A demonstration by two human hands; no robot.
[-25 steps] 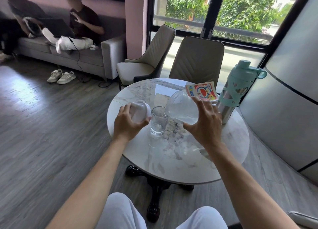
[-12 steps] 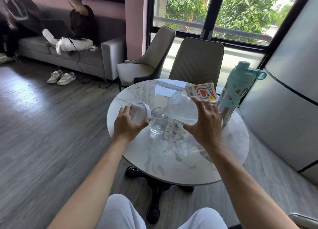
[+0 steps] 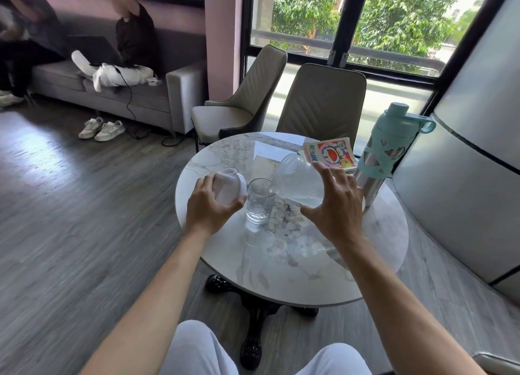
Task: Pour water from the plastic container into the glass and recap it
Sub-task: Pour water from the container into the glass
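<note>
My right hand [image 3: 336,205] grips a clear plastic container [image 3: 298,181], tipped on its side with its mouth at the rim of a clear glass [image 3: 259,201]. Water lies in the low side of the container and a little stands in the glass. The glass sits upright on the round marble table [image 3: 309,279], between my two hands. My left hand [image 3: 209,205] holds the white cap [image 3: 228,187] just left of the glass, above the tabletop.
A teal and steel bottle [image 3: 385,152] stands at the table's right edge, close behind my right hand. A colourful book [image 3: 332,155] lies at the far side. Two beige chairs [image 3: 320,101] stand behind the table. People sit on a grey sofa [image 3: 135,98] at far left.
The container has tipped a little further toward the glass, and the glass holds slightly more water. My left hand with the cap has stayed in place. The people on the sofa have shifted.
</note>
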